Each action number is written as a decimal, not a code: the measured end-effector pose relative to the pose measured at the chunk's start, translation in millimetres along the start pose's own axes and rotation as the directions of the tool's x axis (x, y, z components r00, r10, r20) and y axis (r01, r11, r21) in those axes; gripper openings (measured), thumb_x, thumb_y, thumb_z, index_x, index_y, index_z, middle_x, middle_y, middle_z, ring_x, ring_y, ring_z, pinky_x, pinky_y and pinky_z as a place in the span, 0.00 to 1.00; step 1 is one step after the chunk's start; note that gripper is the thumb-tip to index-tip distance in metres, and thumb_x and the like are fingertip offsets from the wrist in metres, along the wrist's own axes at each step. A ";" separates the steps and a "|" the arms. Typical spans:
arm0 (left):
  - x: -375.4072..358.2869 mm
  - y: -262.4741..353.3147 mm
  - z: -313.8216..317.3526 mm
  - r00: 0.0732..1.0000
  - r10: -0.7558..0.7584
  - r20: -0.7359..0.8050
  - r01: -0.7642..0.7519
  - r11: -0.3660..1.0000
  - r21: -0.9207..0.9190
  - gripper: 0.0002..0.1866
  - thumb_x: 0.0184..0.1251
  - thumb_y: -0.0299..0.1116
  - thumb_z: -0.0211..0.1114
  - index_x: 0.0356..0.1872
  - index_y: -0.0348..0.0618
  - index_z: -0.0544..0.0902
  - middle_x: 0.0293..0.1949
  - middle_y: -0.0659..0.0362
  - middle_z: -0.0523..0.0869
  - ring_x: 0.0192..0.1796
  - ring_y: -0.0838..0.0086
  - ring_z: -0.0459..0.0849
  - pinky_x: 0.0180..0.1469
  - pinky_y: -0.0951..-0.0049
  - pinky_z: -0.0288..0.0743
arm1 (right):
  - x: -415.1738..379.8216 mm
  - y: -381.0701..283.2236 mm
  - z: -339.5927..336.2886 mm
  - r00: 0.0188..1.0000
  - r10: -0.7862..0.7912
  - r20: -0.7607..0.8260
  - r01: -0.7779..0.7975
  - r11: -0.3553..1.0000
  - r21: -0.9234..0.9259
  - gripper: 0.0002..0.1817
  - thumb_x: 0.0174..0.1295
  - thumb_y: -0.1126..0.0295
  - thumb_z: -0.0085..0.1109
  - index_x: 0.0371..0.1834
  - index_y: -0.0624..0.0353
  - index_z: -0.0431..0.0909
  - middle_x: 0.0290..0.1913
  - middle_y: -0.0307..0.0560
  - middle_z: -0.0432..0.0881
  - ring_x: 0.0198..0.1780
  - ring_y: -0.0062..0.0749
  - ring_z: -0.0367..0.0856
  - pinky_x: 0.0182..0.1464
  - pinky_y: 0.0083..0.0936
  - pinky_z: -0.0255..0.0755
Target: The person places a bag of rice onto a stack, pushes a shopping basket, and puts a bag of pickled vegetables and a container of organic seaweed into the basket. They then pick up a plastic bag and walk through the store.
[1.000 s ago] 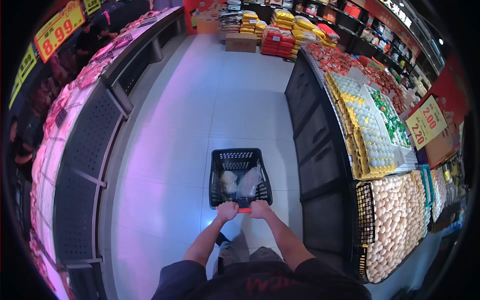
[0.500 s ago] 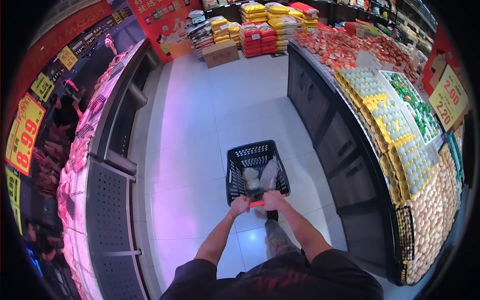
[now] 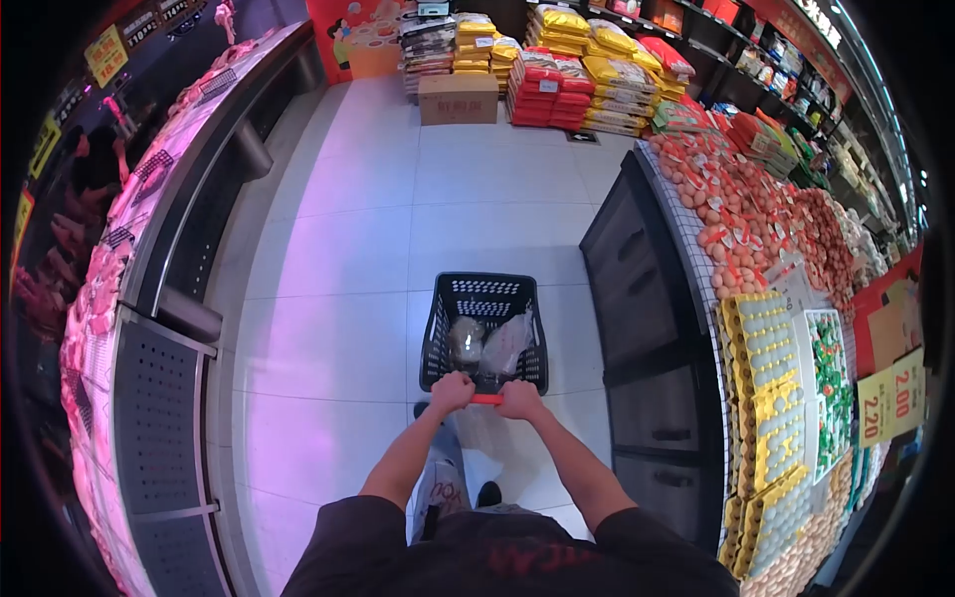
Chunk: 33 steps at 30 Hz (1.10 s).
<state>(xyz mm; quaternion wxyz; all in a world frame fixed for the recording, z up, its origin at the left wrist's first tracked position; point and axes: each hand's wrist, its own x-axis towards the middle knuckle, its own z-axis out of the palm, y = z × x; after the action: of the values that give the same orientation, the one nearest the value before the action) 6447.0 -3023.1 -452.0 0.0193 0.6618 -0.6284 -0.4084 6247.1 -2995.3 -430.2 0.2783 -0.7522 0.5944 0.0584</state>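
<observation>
A black shopping basket (image 3: 429, 338) with perforated sides is in front of me, over the tiled floor. Its red handle (image 3: 485, 399) points toward my body. My left hand (image 3: 454, 392) is closed around the handle's left end, and my right hand (image 3: 518, 399) grips the right end. Inside the basket lie a round pale item in clear plastic (image 3: 466, 339) and, to its right, a whitish plastic bag (image 3: 507, 344). What the bags hold is not clear.
A meat counter (image 3: 159, 398) runs along the left. On the right, a dark-fronted stand (image 3: 652, 328) bears eggs in yellow trays (image 3: 761, 398) and red-netted eggs (image 3: 741, 219). Ahead are a cardboard box (image 3: 458, 100) and stacked sacks (image 3: 547, 90). Pale floor (image 3: 348, 249) stretches between the counters.
I have moved forward along the aisle with the basket, and the view has turned rightward. The sacks and box appear nearer. Both hands keep their hold on the handle.
</observation>
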 end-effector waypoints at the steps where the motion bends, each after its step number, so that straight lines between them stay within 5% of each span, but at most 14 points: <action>1: 25.5 9.3 -12.4 1.000 0.026 0.009 -0.026 0.999 -0.023 0.17 0.57 0.43 0.57 0.36 0.50 0.92 0.31 0.51 0.90 0.41 0.56 0.89 0.51 0.58 0.81 | 23.6 6.9 -14.2 0.999 0.028 0.020 -0.028 1.000 -0.014 0.17 0.46 0.54 0.66 0.37 0.48 0.90 0.38 0.53 0.88 0.44 0.46 0.87 0.49 0.41 0.80; 10: 280.0 70.1 -118.5 0.983 0.146 -0.113 -0.146 0.989 0.004 0.16 0.55 0.47 0.63 0.32 0.49 0.92 0.34 0.47 0.89 0.41 0.52 0.88 0.51 0.55 0.82 | 254.2 51.0 -145.9 0.983 0.171 -0.067 -0.173 0.985 -0.026 0.15 0.45 0.54 0.66 0.33 0.48 0.91 0.34 0.51 0.88 0.40 0.48 0.87 0.47 0.42 0.81; 16: 428.7 144.1 -198.0 0.977 0.201 0.068 -0.207 0.975 0.083 0.20 0.56 0.49 0.61 0.42 0.50 0.91 0.43 0.46 0.89 0.49 0.52 0.87 0.54 0.55 0.80 | 385.3 108.8 -221.2 0.953 0.254 -0.163 -0.252 0.967 0.030 0.15 0.43 0.56 0.67 0.31 0.50 0.90 0.33 0.52 0.88 0.38 0.47 0.88 0.46 0.41 0.82; 26: 691.5 249.9 -294.0 0.932 0.342 0.120 -0.358 0.922 0.147 0.19 0.59 0.49 0.57 0.28 0.48 0.90 0.21 0.55 0.87 0.32 0.59 0.88 0.42 0.61 0.81 | 595.8 195.5 -362.0 0.921 0.317 -0.227 -0.301 0.948 0.105 0.13 0.44 0.58 0.64 0.28 0.54 0.89 0.32 0.54 0.88 0.38 0.48 0.88 0.41 0.41 0.81; 27: 717.6 266.9 -308.8 0.932 0.260 0.254 -0.300 0.945 0.131 0.20 0.58 0.51 0.59 0.36 0.50 0.91 0.37 0.46 0.89 0.44 0.50 0.88 0.50 0.55 0.81 | 615.1 205.2 -372.5 0.913 0.354 -0.203 -0.334 0.934 0.124 0.14 0.44 0.58 0.64 0.29 0.54 0.89 0.33 0.54 0.88 0.38 0.48 0.88 0.42 0.41 0.81; 33: 861.9 365.9 -351.9 0.905 0.305 0.296 -0.377 0.898 0.226 0.19 0.58 0.52 0.59 0.37 0.53 0.91 0.38 0.49 0.90 0.47 0.52 0.87 0.52 0.55 0.79 | 725.7 287.9 -463.2 0.895 0.418 -0.155 -0.389 0.902 0.185 0.14 0.46 0.56 0.64 0.32 0.50 0.90 0.33 0.55 0.88 0.41 0.50 0.88 0.45 0.41 0.80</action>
<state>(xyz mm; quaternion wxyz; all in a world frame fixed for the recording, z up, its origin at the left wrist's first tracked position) 6241.0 -4001.8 -465.6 -0.0823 0.4790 -0.7836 -0.3870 6075.7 -3886.6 -446.4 0.2574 -0.5912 0.7644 -0.0020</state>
